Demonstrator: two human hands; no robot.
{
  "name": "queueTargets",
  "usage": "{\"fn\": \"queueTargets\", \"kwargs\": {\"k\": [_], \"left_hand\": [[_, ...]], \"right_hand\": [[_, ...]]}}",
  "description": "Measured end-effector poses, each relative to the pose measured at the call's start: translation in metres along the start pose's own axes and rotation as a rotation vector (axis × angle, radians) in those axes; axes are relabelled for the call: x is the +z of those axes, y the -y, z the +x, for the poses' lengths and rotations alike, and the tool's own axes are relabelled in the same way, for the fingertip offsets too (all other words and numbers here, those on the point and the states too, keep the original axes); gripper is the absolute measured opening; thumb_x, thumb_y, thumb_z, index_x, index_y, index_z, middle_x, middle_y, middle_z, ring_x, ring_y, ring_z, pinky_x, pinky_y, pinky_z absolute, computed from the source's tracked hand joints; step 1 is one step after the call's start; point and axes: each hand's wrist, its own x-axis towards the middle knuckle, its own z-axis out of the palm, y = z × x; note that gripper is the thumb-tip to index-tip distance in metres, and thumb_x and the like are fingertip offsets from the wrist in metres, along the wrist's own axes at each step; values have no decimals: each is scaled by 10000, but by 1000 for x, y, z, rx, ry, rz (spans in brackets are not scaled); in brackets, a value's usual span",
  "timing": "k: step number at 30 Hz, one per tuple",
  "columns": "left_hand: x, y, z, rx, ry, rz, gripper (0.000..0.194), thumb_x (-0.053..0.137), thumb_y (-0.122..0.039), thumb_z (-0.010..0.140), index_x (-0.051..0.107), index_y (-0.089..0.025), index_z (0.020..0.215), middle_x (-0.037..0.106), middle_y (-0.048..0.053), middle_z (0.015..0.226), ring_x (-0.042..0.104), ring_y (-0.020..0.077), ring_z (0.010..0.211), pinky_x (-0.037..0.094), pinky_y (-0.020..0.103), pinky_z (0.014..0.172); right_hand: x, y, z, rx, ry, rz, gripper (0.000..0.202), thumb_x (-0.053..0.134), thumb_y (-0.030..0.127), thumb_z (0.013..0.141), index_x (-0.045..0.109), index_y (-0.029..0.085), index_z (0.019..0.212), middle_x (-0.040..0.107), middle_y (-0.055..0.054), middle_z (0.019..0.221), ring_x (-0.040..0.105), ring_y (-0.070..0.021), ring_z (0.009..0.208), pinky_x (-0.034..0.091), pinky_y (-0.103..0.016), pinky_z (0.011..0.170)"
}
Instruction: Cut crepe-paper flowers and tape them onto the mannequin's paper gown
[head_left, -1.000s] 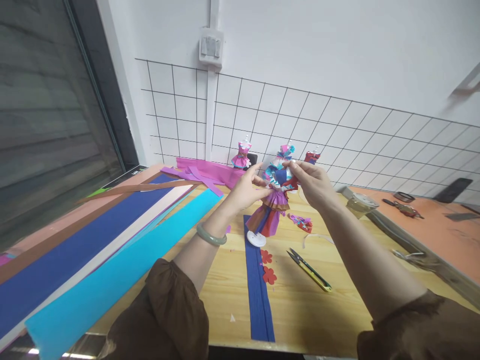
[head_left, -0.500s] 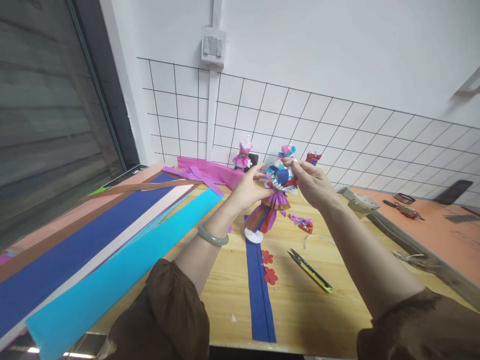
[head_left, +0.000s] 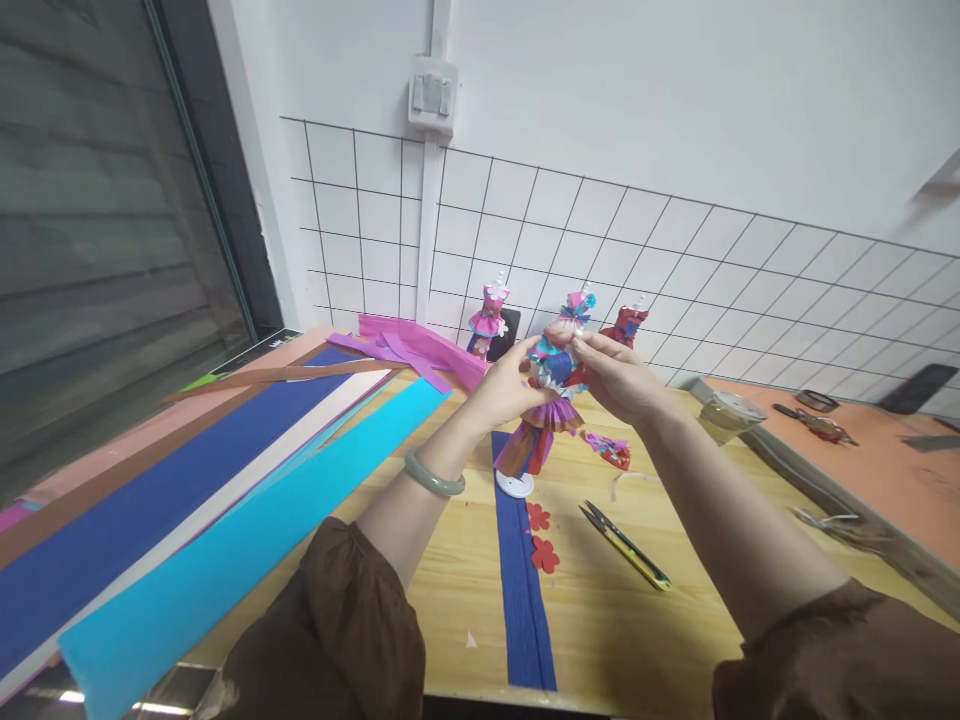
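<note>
A small dress form (head_left: 553, 410) in a layered paper dress of blue, purple, brown and red stands on a white round base, slightly tilted. My left hand (head_left: 514, 385) grips the dress at its waist from the left, thumb in front. My right hand (head_left: 611, 370) has its fingers pinched at the upper right of the dress; what lies between the fingertips is too small to make out. Below the base lie a dark blue paper strip (head_left: 525, 600) and two red paper flowers (head_left: 545, 555).
Yellow-handled snips (head_left: 628, 547) lie at the right of the strip. Three more dressed forms stand behind, one pink (head_left: 489, 315). Coloured paper sheets (head_left: 247, 510) cover the left side. A tape roll (head_left: 731, 410) sits at the right, beside an orange surface (head_left: 885, 450).
My right hand has moved slightly down and left at the top of the dress. The whole view has shifted a little, and the red form behind shows more.
</note>
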Motion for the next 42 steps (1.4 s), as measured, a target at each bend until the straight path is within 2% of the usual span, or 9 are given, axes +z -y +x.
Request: {"fn": "queueTargets", "kwargs": {"k": [5, 9, 15, 19, 24, 29, 33, 38, 42], "left_hand": [[1, 0, 0, -7, -15, 60, 731, 693, -235, 621, 359, -196, 1270, 527, 95, 1153, 482, 217, 1064, 386, 360, 894], [-1, -4, -2, -22, 5, 32, 756, 696, -237, 618, 341, -191, 1284, 508, 114, 1173, 464, 220, 1088, 404, 344, 865], [-5, -5, -4, -90, 67, -10, 834, 703, -197, 602, 282, -201, 1321, 526, 130, 1105, 474, 211, 1060, 417, 334, 815], [-5, -1, -3, -114, 65, -15, 870, 700, -172, 597, 245, -200, 1339, 531, 130, 1083, 489, 200, 1013, 420, 339, 802], [-4, 7, -2, -91, -1, 144, 888, 712, -176, 576, 256, -212, 1337, 547, 109, 1060, 481, 210, 1018, 401, 362, 839], [-2, 9, -2, -78, 6, 226, 875, 704, -197, 588, 252, -193, 1337, 560, 111, 1045, 506, 215, 987, 402, 360, 832], [1, 7, -3, -44, 0, 185, 835, 683, -225, 617, 255, -200, 1334, 548, 105, 1107, 508, 211, 1006, 412, 342, 829], [4, 5, -3, -51, -18, 181, 772, 675, -239, 630, 302, -206, 1305, 572, 83, 1077, 505, 224, 1031, 404, 351, 846], [5, 5, -3, -53, -44, 187, 761, 677, -262, 640, 306, -206, 1302, 588, 82, 1049, 504, 231, 1041, 387, 365, 869]], "right_hand": [[-5, -2, 3, -34, -127, -82, 285, 604, 463, 722, 686, 210, 825, 594, -55, 1136, 582, -228, 956, 509, -333, 729], [-14, -5, 3, -44, -147, -158, 330, 578, 478, 740, 683, 211, 902, 630, -54, 1056, 581, -222, 945, 501, -322, 726], [-27, -9, 3, -15, -159, -211, 426, 547, 534, 736, 665, 212, 989, 668, -51, 763, 610, -187, 725, 475, -271, 553], [-26, -10, 3, -34, -189, -212, 414, 551, 549, 721, 677, 222, 940, 670, -45, 835, 598, -156, 675, 454, -241, 504], [-21, -10, 3, -82, -219, -243, 385, 540, 537, 735, 678, 228, 918, 641, -42, 999, 592, -151, 704, 475, -239, 512], [-21, -13, 4, -60, -235, -228, 396, 546, 532, 733, 673, 220, 941, 661, -42, 905, 586, -128, 619, 476, -241, 523], [-20, -14, 4, -77, -251, -217, 398, 565, 523, 724, 671, 206, 941, 663, -43, 875, 602, -149, 684, 494, -267, 595], [-15, -10, 1, -53, -240, -217, 397, 576, 521, 714, 676, 204, 930, 668, -36, 780, 613, -164, 676, 502, -295, 631], [-10, -3, -5, -71, -224, -265, 377, 570, 508, 726, 675, 215, 938, 668, -44, 885, 616, -197, 783, 496, -322, 691]]}}
